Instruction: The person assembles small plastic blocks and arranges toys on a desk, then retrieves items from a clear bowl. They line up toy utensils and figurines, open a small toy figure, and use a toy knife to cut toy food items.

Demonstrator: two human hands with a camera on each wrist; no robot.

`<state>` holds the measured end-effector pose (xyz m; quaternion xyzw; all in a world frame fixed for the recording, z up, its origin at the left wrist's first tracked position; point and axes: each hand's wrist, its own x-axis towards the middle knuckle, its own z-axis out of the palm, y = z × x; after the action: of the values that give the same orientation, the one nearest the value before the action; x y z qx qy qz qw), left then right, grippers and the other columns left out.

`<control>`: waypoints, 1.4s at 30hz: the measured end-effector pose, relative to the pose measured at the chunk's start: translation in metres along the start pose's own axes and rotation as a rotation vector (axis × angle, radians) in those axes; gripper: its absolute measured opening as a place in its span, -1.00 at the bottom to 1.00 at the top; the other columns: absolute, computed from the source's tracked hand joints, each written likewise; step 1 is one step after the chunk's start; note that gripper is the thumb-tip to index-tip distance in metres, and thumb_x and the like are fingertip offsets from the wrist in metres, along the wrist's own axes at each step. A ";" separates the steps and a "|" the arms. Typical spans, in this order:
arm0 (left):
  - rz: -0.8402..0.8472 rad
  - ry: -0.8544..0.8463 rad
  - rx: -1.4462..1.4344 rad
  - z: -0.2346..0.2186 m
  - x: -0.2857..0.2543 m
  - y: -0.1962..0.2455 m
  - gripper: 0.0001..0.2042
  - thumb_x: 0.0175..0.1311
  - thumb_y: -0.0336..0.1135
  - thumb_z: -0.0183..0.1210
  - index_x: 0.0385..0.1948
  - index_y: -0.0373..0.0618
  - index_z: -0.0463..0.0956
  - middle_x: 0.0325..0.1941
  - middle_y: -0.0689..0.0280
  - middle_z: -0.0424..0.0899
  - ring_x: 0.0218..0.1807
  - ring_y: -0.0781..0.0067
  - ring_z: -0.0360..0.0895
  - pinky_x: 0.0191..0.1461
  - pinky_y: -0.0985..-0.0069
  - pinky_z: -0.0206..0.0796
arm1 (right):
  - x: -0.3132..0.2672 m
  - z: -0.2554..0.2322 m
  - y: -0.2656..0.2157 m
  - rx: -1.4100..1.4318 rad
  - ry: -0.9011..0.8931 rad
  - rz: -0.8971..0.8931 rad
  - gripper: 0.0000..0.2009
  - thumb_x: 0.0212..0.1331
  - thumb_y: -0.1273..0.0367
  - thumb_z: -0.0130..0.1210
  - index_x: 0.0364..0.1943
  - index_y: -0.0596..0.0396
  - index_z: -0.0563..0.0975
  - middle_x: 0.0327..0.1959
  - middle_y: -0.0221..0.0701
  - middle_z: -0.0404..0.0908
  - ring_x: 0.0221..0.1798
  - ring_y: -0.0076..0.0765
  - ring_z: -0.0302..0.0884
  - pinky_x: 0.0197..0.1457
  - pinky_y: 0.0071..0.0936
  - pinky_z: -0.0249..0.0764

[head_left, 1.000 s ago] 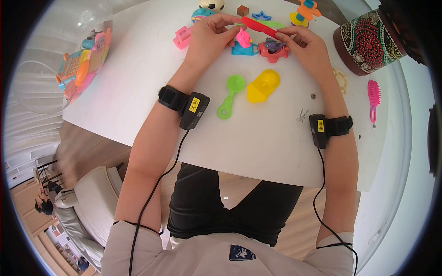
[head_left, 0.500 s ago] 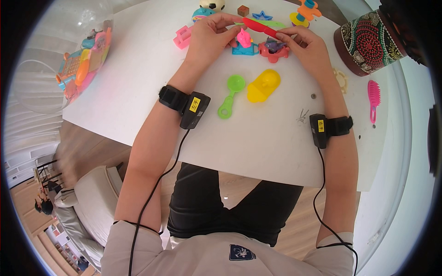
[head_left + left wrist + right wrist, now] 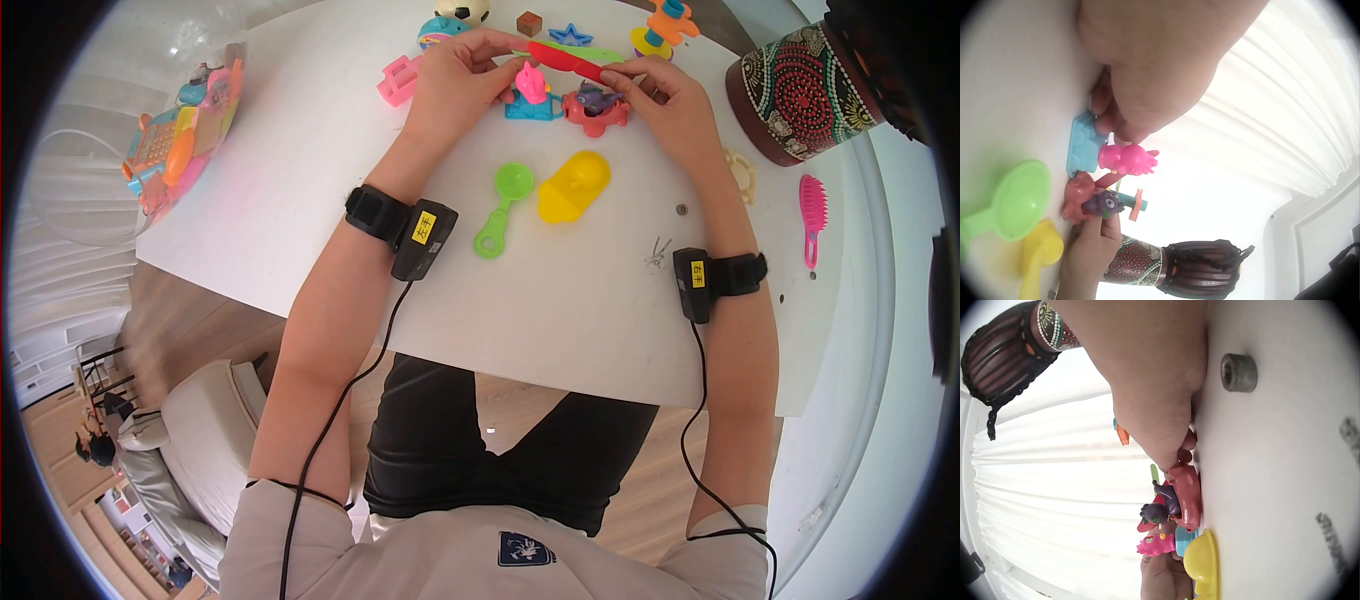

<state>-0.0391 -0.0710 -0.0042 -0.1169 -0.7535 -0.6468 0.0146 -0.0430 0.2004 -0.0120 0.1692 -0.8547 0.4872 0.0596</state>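
My right hand (image 3: 660,95) pinches the end of a red toy knife (image 3: 565,60), whose other end slants up toward my left hand (image 3: 455,80). My left hand pinches a green toy knife (image 3: 600,53), which crosses behind the red one and is partly hidden by it. Just below the knives, a pink figure (image 3: 1125,159) sits on a blue toy car (image 3: 1085,144). Beside it a purple figure (image 3: 1163,509) rides in a red toy car (image 3: 1190,494). Left fingers are close by the blue car, right fingers close by the red car.
Nearer the body lie a green scoop (image 3: 505,205) and a yellow mould (image 3: 575,187). Behind are a pink toy (image 3: 400,80), a ball (image 3: 460,10) and a blue star (image 3: 571,35). A patterned drum (image 3: 800,95) and a pink hairbrush (image 3: 814,220) are at the right.
Both hands and the knives keep nearly the same place. The whole head view shifts only very slightly.
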 end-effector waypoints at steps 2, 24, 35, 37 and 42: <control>-0.004 -0.001 -0.002 0.000 0.000 0.000 -0.79 0.41 -0.45 0.29 0.02 -0.22 0.70 -0.25 0.38 0.79 -0.43 0.74 0.59 -0.36 0.73 0.45 | 0.000 0.000 0.001 0.003 -0.001 0.000 -0.81 0.34 0.34 0.31 -0.03 -0.01 0.78 -0.22 -0.57 0.77 -0.40 -0.69 0.48 -0.29 -0.66 0.40; 0.001 0.008 -0.001 0.001 0.001 0.002 -0.86 0.49 -0.37 0.25 -0.08 -0.20 0.54 -0.16 0.31 0.84 -0.47 0.71 0.54 -0.38 0.71 0.42 | 0.000 0.001 0.002 -0.019 0.009 0.020 -0.80 0.36 0.27 0.31 -0.03 -0.06 0.78 -0.35 -0.61 0.71 -0.42 -0.70 0.42 -0.32 -0.64 0.35; 0.027 0.042 -0.018 0.002 0.003 0.001 -0.84 0.51 -0.31 0.25 -0.16 -0.15 0.48 -0.11 0.29 0.85 -0.48 0.74 0.50 -0.40 0.72 0.38 | 0.003 0.003 0.002 0.200 0.093 0.037 -0.76 0.47 0.24 0.21 0.02 0.09 0.63 -0.28 -0.51 0.76 -0.44 -0.66 0.45 -0.31 -0.65 0.38; 0.043 0.063 -0.069 0.002 0.004 -0.001 -0.73 0.41 -0.30 0.38 -0.17 -0.22 0.45 -0.19 0.27 0.76 -0.53 0.70 0.53 -0.48 0.70 0.32 | 0.003 0.003 0.003 0.226 0.137 0.018 -0.75 0.49 0.24 0.18 0.02 0.12 0.59 -0.28 -0.48 0.76 -0.46 -0.68 0.43 -0.33 -0.66 0.37; 0.042 0.085 -0.016 0.001 0.004 0.000 -0.79 0.46 -0.34 0.31 -0.18 -0.19 0.42 -0.14 0.27 0.77 -0.52 0.74 0.46 -0.49 0.70 0.26 | 0.005 0.004 0.003 0.156 0.224 0.018 -0.80 0.44 0.29 0.24 -0.05 0.13 0.61 -0.38 -0.56 0.69 -0.45 -0.76 0.41 -0.33 -0.69 0.35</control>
<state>-0.0425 -0.0695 -0.0040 -0.1053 -0.7443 -0.6568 0.0591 -0.0482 0.1977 -0.0155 0.1101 -0.8036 0.5687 0.1367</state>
